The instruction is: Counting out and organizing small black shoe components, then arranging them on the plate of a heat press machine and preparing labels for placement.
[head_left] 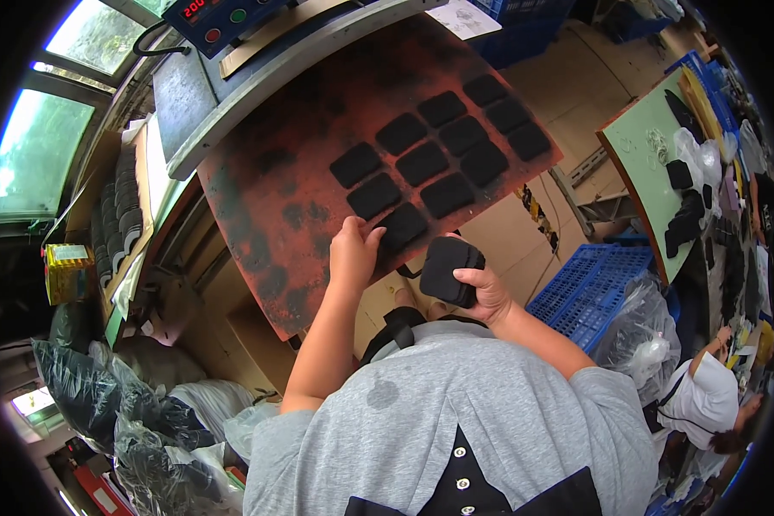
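Observation:
Several black, rounded rectangular pads lie in rows on a reddish-brown board (258, 224) stained with black patches. My left hand (354, 251) is at the board's near edge, its thumb tip against the left edge of the nearest pad (402, 226). Its thumb and forefinger are apart, and I see nothing between them. In front of my body, off the board, my right hand (487, 297) is closed on a small stack of black pads (449, 273), thumb on top. The fingers beneath the stack are hidden.
Beyond the board stands a machine with a blue control box (219, 19) and a grey metal bar (292, 73). Stacked dark pads (119, 215) fill a box at left. Blue crates (589, 288) and a pale green table (654, 163) stand at right; another person (705, 400) sits lower right.

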The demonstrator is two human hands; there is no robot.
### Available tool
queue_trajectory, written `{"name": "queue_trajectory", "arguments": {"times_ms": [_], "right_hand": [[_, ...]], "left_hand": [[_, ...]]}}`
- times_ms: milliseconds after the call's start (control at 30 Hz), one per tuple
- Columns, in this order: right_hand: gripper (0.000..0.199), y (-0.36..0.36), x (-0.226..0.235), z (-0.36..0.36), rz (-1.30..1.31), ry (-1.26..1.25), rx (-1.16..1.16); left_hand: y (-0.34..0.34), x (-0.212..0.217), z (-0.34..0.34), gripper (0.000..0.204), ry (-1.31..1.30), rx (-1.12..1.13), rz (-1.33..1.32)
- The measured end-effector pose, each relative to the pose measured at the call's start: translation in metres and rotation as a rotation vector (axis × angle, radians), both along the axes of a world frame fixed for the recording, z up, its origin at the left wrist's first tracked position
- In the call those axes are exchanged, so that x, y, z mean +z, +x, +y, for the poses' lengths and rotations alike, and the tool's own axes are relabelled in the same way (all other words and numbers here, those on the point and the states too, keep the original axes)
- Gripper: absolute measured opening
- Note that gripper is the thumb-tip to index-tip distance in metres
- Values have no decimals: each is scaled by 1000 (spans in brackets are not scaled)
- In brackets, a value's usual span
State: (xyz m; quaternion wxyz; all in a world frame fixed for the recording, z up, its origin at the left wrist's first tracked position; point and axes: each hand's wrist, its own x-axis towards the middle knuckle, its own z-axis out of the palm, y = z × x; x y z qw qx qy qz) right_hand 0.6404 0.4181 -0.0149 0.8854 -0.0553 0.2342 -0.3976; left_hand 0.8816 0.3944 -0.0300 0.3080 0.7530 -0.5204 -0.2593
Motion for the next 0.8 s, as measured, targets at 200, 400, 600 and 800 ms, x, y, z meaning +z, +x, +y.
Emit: {"name": "queue_trajectory", "arguments": {"times_ms": [200,400,600,800], "right_hand": [[66,39,15,-16,104,-86,-22],[65,66,16,-27,-7,-56,72],[68,89,10,-30,-93,42,203],[66,111,10,-37,-87,21,186]], "left_hand": [[-17,36,39,18,227,-136,695],[92,7,-13,8,-120,257,714],[173,-13,-68,14,-52,106,127],[182,-21,-90,15,36,23,37]]}}
